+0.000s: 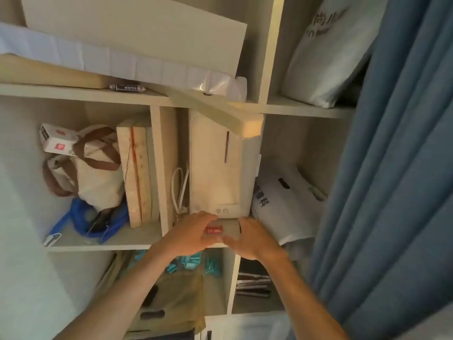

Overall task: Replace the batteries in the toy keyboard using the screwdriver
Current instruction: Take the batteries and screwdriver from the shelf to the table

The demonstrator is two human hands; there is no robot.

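Both hands were up at the white wooden shelf unit (pixel 157 165); left hand (pixel 188 235) and right hand (pixel 252 239) gripped a flat beige box with a small red label (pixel 213 229); blue curtain (pixel 397 168) hung alongside.

Two bare, sleeveless forearms (pixel 137 285)

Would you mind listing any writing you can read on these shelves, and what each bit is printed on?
Nothing reads cleanly.
White box: two pale characters near its lower edge, too faint.
Red label between the left hand and right hand: blurred.
Lower white bag: dark sideways characters, blurred.
Upper bag: large dark print, cut off and blurred.
Battery on the upper shelf: print too small.
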